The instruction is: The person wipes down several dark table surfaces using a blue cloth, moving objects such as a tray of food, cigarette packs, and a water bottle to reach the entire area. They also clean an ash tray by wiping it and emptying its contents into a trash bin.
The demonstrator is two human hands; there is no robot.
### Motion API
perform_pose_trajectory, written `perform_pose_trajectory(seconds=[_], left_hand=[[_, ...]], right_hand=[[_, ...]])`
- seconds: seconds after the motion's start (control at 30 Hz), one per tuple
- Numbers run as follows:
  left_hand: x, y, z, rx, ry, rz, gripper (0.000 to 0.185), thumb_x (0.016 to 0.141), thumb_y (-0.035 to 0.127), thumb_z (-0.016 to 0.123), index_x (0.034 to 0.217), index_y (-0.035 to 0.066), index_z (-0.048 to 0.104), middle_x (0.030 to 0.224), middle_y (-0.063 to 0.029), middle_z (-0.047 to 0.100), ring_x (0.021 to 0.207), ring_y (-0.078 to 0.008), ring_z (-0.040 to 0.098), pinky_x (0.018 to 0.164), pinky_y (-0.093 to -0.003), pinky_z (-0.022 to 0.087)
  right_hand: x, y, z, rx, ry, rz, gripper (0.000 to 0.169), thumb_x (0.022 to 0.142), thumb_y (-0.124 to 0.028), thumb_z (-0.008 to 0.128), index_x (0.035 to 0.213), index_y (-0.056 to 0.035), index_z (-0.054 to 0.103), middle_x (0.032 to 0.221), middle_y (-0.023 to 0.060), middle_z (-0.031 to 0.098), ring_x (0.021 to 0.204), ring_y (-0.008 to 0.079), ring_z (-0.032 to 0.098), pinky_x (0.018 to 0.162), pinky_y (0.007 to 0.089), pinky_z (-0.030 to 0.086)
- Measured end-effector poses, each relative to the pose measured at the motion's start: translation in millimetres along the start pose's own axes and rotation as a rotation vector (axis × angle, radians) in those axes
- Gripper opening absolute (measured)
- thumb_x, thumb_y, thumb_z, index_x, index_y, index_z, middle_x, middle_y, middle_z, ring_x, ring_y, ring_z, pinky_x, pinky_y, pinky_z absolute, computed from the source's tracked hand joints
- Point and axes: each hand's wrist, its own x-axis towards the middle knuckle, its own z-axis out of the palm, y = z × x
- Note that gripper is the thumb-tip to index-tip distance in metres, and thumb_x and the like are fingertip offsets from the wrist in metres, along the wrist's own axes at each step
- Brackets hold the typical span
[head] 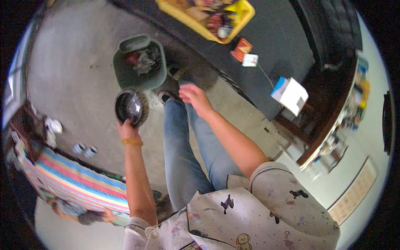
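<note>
My left hand (127, 129) grips the near edge of a round dark bowl (126, 107) with a shiny inside. It tilts so that its inside faces up towards me, and a bright reflection shows in it. Just beyond the bowl stands a grey-green waste bin (164, 67) with crumpled rubbish (145, 62) inside. My right hand (196, 97) is held over my legs, slightly blurred, with its fingers stretched out and nothing seen in it. It is to the right of the bowl and apart from it.
A dark table (268, 28) at upper right bears a yellow basket (190, 22) of packets, an orange packet (243, 48) and a white box (293, 95). At lower left, a person (75, 212) is on a bed with a striped sheet (84, 184). Shoes (85, 150) stand beside it.
</note>
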Motion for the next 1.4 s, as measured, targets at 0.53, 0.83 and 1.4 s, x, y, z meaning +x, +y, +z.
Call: perform_pose_trajectory(seconds=[0.53,0.83,1.4], left_hand=[[-196.6,17.1,11.3,0.401,-0.353,0.106,0.073,0.072,-0.010,0.045,0.140,0.012,0.031,0.127,-0.0121,0.047,0.115,-0.0286,0.048,0.094,-0.0445,0.044],[-366.6,-57.3,156.9,0.836,-0.875,0.139,0.080,0.069,-0.010,0.046,0.144,0.010,0.027,0.136,-0.0121,0.041,0.118,-0.0298,0.046,0.100,-0.0428,0.040],[-673.0,-327.6,236.8,1.371,-1.542,0.214,0.069,0.065,-0.007,0.047,0.131,0.009,0.041,0.119,-0.0100,0.052,0.098,-0.0257,0.056,0.073,-0.0335,0.052]], right_hand=[[-294.5,218.5,-279.8,-0.007,0.999,-0.006,0.008,0.084,-0.010,0.062,0.087,-0.0030,0.066,0.068,0.0042,0.061,0.062,0.0098,0.056,0.053,0.0258,0.045],[-474.4,264.0,-312.7,0.185,1.332,0.173,0.023,0.082,-0.023,0.062,0.075,-0.0024,0.069,0.057,0.0093,0.059,0.053,0.0178,0.055,0.056,0.0351,0.045],[-495.6,597.1,-46.5,0.290,0.882,0.643,0.021,0.080,-0.021,0.063,0.093,-0.0052,0.068,0.085,0.0098,0.068,0.080,0.0237,0.065,0.061,0.0382,0.049]])
